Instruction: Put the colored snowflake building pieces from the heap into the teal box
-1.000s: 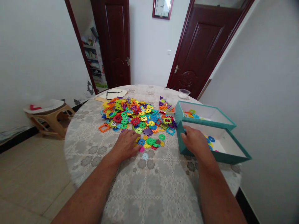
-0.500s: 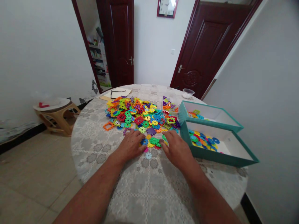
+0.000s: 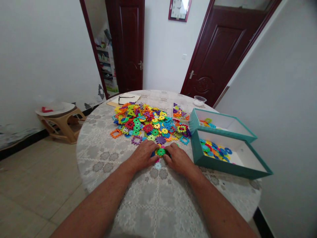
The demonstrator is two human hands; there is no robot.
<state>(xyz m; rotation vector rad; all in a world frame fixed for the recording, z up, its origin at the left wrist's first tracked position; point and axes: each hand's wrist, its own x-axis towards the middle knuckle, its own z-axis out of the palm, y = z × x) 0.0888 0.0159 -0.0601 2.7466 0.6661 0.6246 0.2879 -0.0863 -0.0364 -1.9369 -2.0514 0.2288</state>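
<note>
A heap of colourful plastic interlocking discs (image 3: 148,122) covers the middle of a round table (image 3: 153,198) with a lace-patterned cloth. My left hand (image 3: 143,155) and my right hand (image 3: 177,158) lie side by side at the near edge of the heap, fingers curled around a small cluster of discs, with a green disc (image 3: 160,152) between them. A pale blue disc (image 3: 158,166) lies just in front of my hands. At the right stand two teal boxes: the nearer box (image 3: 218,165) holds several discs, the farther box (image 3: 223,124) holds a few.
A clear plastic cup (image 3: 199,99) stands at the table's far right. Glasses on paper (image 3: 126,98) lie at the far left. A low stool (image 3: 60,119) stands on the floor to the left. Two dark red doors (image 3: 215,49) and a wall clock (image 3: 178,9) are behind.
My right hand has left the nearer teal box and moved left to the near edge of the heap. Both hands have closed in around a small cluster of discs.
</note>
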